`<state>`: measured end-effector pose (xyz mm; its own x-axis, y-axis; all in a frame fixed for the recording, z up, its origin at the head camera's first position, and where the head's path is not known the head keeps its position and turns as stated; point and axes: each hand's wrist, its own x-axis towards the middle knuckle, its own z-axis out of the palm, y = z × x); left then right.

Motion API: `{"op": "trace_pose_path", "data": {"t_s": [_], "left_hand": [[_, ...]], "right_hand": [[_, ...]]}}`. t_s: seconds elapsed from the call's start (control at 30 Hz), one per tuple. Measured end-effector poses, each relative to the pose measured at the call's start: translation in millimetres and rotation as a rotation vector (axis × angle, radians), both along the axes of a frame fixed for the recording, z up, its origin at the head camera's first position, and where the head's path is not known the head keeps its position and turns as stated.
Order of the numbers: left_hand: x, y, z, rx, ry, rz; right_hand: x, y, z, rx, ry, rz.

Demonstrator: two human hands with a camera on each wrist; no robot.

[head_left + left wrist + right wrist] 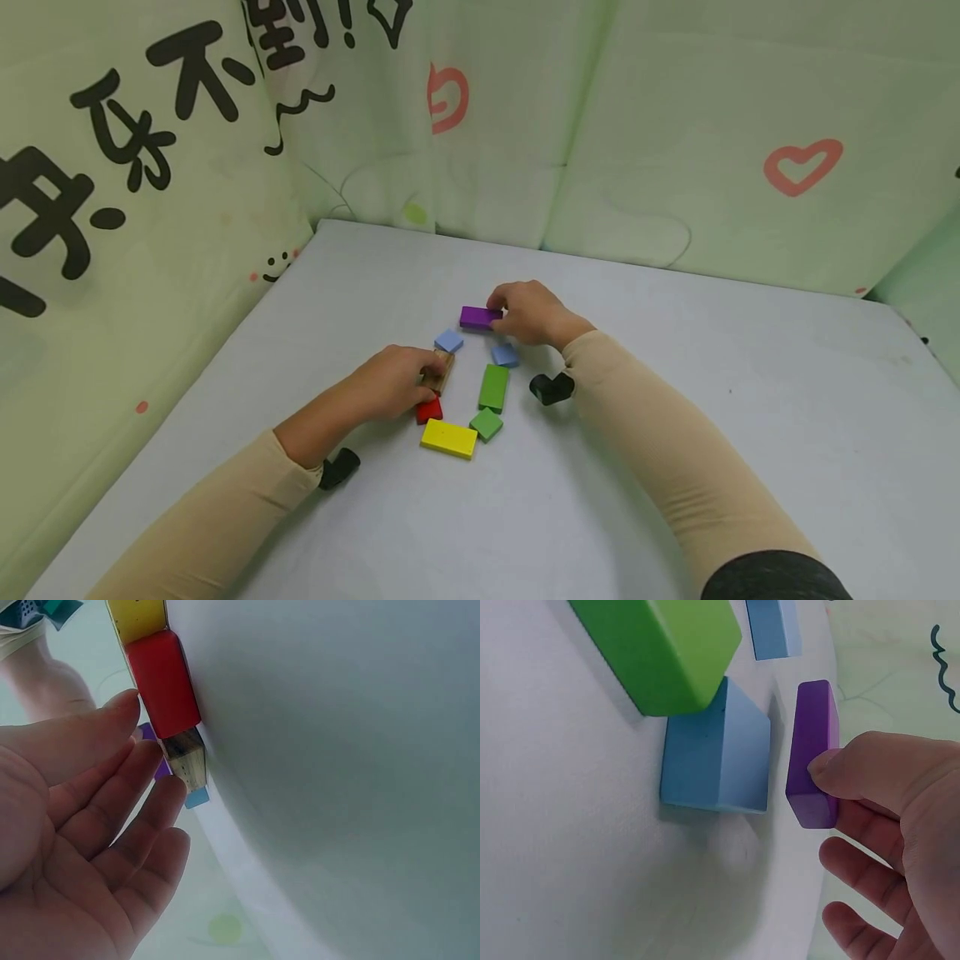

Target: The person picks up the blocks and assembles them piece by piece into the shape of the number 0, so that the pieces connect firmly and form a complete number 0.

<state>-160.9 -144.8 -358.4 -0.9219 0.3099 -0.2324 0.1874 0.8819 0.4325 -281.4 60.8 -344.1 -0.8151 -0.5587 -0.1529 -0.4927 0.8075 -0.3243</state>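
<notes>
My right hand [531,312] pinches one end of a purple block [477,317] between thumb and fingers. In the right wrist view this purple block [813,754] is beside a light blue block [716,754]. My left hand [393,379] is at a brown wooden block [441,372] and a red block [428,410]. Its fingertips reach the wooden block [187,761] in the left wrist view, and its thumb lies near the red block [163,682]. A second light blue block [448,340] sits just beyond the wooden one. The left fingers partly cover the wooden block.
A yellow block [449,439] lies nearest the front, with a small green block [487,424] at its right corner. A longer green block [493,387] continues up to a light blue block [506,356]. Pale green curtains [675,125] border the white table [750,467].
</notes>
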Motion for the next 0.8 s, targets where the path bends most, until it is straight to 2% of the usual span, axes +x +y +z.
{"op": "trace_pose_path", "data": {"t_s": [0.8], "left_hand": [[4.6,-0.6,0.6,0.001,-0.028,0.026]], "right_hand": [[7.6,-4.0,-5.5,-0.047,-0.097,-0.032]]}}
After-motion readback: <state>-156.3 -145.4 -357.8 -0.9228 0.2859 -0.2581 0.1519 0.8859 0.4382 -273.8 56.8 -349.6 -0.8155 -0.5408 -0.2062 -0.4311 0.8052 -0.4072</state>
